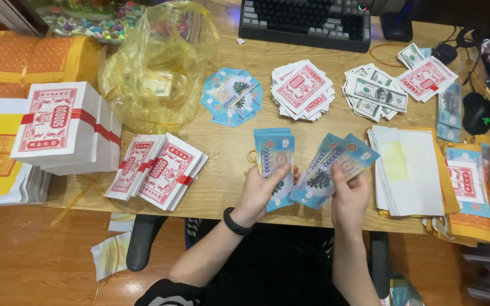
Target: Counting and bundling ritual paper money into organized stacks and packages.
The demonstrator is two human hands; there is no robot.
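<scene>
My left hand grips a stack of blue paper notes held upright over the front edge of the wooden desk; a black band sits on that wrist. My right hand holds a fanned bunch of the same blue notes, thumb on top. The two bunches touch near the middle. A round fan of blue notes lies on the desk farther back.
Red-and-white note piles, green bill piles, banded red-and-white bundles and a thick banded block lie around. A yellow plastic bag, keyboard, mouse, and white and yellow paper stacks are also here.
</scene>
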